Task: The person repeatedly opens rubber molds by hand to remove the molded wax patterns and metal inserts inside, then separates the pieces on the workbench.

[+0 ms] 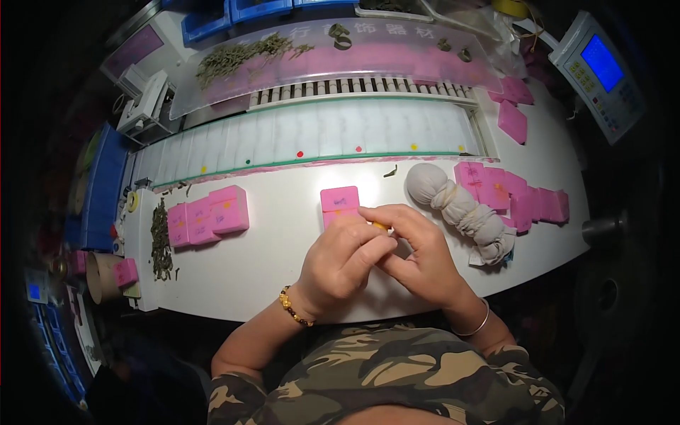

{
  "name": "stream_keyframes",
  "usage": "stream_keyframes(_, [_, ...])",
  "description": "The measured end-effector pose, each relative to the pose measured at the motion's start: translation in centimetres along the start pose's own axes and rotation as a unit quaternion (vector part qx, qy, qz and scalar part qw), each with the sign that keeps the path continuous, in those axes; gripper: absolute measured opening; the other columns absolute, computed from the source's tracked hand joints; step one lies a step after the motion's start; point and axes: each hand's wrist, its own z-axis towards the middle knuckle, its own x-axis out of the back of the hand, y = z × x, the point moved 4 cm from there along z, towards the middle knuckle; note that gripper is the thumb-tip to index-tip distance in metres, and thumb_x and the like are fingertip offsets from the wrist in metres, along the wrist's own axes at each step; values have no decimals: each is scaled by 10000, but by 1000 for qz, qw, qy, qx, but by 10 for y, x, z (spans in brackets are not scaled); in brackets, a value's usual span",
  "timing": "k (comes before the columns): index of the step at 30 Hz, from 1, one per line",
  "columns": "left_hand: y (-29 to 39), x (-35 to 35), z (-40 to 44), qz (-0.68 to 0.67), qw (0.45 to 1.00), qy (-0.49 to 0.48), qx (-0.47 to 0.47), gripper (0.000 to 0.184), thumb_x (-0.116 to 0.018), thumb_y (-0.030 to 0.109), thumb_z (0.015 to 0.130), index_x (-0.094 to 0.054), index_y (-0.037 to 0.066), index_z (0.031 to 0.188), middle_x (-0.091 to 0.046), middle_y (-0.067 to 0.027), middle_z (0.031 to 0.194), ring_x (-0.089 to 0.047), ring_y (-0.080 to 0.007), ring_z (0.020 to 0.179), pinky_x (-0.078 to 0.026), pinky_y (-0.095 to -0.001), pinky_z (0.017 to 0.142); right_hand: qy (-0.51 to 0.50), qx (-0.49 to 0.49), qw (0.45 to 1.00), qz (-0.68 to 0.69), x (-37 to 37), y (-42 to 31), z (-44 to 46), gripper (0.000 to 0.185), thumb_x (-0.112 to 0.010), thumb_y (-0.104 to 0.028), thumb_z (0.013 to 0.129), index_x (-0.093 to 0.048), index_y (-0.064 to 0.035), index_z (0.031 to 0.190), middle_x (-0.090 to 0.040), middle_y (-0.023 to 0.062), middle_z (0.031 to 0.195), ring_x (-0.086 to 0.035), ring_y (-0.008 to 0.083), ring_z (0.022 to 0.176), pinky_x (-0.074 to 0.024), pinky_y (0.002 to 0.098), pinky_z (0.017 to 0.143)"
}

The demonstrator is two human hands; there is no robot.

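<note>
Left hand (333, 258): curled inward, fingertips bunched against my right; I can't tell its grip.
Right hand (421, 248): fingers bent nearly together, pinching one small yellow piece (380, 226) above the counter (283, 269), mid near edge.
Pink blocks (340, 200): one just beyond my hands, three toward the left edge, at least five toward the right.
Cloth bundle (457, 205): one, beside those five.
Clear tray (382, 53): holds a dark-green heap (237, 60).
Blue bins (205, 27): three.

In the centre of the frame, fingers (370, 253) mostly hide a small yellow thing (380, 226) and the lower part of a pink block (340, 200), its handwriting too small to read; blue bins (261, 8) are cut off by the top edge
</note>
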Motion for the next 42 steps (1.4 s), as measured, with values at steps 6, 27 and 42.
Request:
stream_keyframes(6, [-1, 3, -3, -13, 1000, -25, 7, 374, -712, -12, 743, -650, 16, 1110, -651, -117, 1027, -638, -306, 916, -556, -384, 775, -52, 64, 988, -131, 1, -4, 6, 499, -767, -193, 801, -656, -50, 1266, -686, 165, 1163, -649, 353, 1060, -524, 438, 911])
stream_keyframes(27, [-79, 26, -17, -13, 931, -229, 283, 814, -921, 274, 698, -532, 20, 1367, -529, -164, 1396, -503, -319, 1285, -457, -409, 1047, 110, 33, 950, -289, 77, 28, -7, 462, -822, -63, 730, -666, -52, 1165, -616, 161, 1222, -589, 349, 1115, -482, 429, 946])
stream_keyframes(42, [-57, 10, -31, -52, 947, -162, 274, 719, -926, 118, 671, -474, 45, 1226, -537, -161, 1203, -594, -302, 1098, -521, -367, 934, 99, 44, 951, -288, 61, 31, 23, 441, -779, -82, 796, -699, -66, 1229, -603, 143, 1225, -579, 321, 1110, -489, 413, 942])
